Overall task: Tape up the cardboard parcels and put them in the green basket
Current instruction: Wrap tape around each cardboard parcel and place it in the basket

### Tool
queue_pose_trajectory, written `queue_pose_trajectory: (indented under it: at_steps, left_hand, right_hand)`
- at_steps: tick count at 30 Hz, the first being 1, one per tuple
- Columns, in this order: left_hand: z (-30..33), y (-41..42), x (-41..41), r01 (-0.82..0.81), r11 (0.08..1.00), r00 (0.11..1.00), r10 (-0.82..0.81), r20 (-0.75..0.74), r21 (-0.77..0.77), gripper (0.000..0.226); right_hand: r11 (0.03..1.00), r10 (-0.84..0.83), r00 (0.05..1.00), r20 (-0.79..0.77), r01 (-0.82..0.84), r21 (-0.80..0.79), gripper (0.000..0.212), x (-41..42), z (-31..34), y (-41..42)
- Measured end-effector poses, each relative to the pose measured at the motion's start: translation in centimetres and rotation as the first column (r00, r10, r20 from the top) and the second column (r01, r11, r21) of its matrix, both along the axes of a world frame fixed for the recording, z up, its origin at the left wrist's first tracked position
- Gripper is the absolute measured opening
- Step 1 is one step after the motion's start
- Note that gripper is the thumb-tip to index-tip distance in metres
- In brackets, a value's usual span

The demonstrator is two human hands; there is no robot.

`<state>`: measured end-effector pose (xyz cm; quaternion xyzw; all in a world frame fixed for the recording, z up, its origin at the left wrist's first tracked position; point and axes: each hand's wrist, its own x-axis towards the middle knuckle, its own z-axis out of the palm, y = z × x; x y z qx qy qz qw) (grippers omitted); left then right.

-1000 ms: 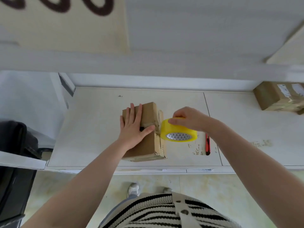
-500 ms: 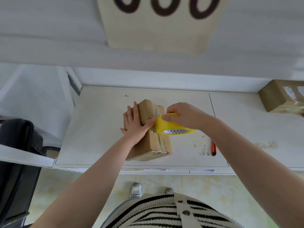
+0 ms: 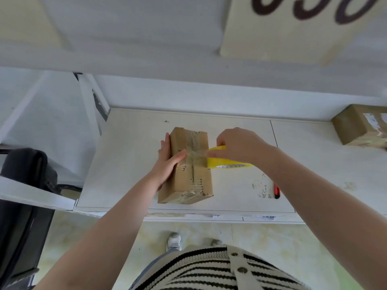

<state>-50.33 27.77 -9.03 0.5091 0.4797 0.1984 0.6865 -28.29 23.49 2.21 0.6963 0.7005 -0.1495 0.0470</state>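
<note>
A cardboard parcel [image 3: 189, 166] lies on the pale bench [image 3: 129, 164], its long side running away from the person, between the two hands. The left hand [image 3: 167, 164] is laid against the parcel's left side, fingers straight along that face and thumb stretched over the top onto a clear strip of tape; its grip is spread, pressing rather than clasping. The right hand [image 3: 238, 145] is just to the parcel's right, its grip curled round a yellow tape roll [image 3: 226, 163], which touches the parcel's right top edge, where the strip crosses the top. A red-and-black utility knife [image 3: 276, 191] lies on the bench behind the right forearm, partly hidden by it. A second taped parcel [image 3: 360, 125] sits well apart at the far right edge. A black bag [image 3: 25, 170] stands off the bench to the left.
</note>
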Motion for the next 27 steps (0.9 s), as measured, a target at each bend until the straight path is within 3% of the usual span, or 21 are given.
queue_pose_trajectory:
  at_steps: [2, 4, 10, 15, 22, 27]
  left_hand:
    - [-0.5, 0.0, -0.7, -0.053, 0.998, 0.995, 0.055, 0.087, -0.027, 0.095]
    - [-1.0, 0.1, -1.3, -0.072, 0.997, 0.99, 0.075, 0.117, -0.023, 0.078]
    - [0.0, 0.6, -0.8, -0.015, 0.998, 0.998, 0.02, 0.067, -0.067, 0.098]
    - [-0.3, -0.9, 0.9, -0.019, 0.999, 0.994, 0.024, 0.11, -0.047, 0.072]
    - [-0.2, -1.2, 2.7, -0.038, 0.997, 0.991, 0.045, 0.127, -0.061, 0.064]
    - [0.2, -1.3, 2.4, 0.01, 0.999, 0.996, -0.006, 0.091, -0.045, 0.064]
  right_hand:
    - [0.993, -0.116, 0.968, -0.222, 0.11, -0.04, 0.054, 0.2, -0.1, -0.1]
    - [0.988, -0.158, 0.936, -0.316, 0.15, -0.049, 0.043, 0.1, 0.0, -0.1]
    - [0.99, -0.122, 0.97, -0.21, 0.135, 0.051, 0.045, -1.6, 0.4, 0.2]
    - [0.999, -0.011, 0.999, 0.039, 0.009, 0.041, 0.052, -1.7, 1.0, 0.7]
    - [0.98, -0.19, 0.982, 0.005, 0.19, -0.061, 0.057, 1.1, 0.4, -0.1]
    - [0.971, -0.184, 0.963, 0.196, 0.209, -0.114, 0.071, 3.5, -0.7, -0.5]
